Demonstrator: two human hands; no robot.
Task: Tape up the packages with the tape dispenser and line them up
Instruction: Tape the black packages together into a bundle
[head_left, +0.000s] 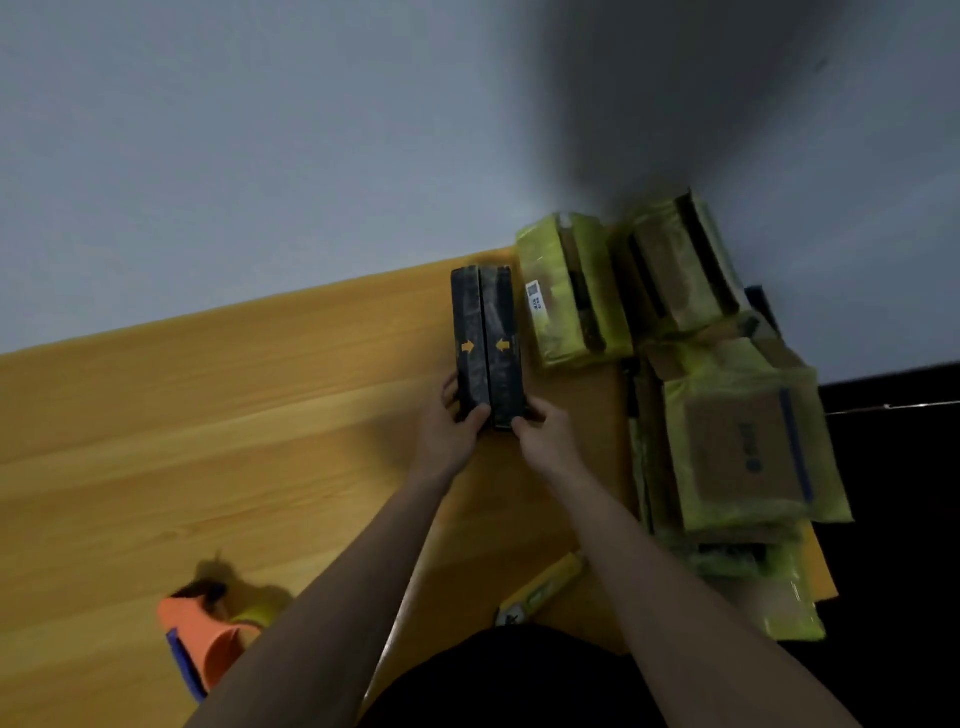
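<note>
A packing station: yellow-wrapped parcels (737, 447) heaped on a wooden table (234, 405) with an orange tape dispenser (208, 639).

You are looking down at a wooden table (234, 415). A long black box (487, 343) with two orange arrows is lying on it near the far edge. Right beside it a package in yellow wrap (569, 293) is sitting, and more yellow packages (737, 441) are piling up at the right end (some are lying on top of others). An orange tape dispenser (208, 636) is resting near your left arm. A thin yellow thing (543, 587), too blurry to name, is lying close to you.
</note>
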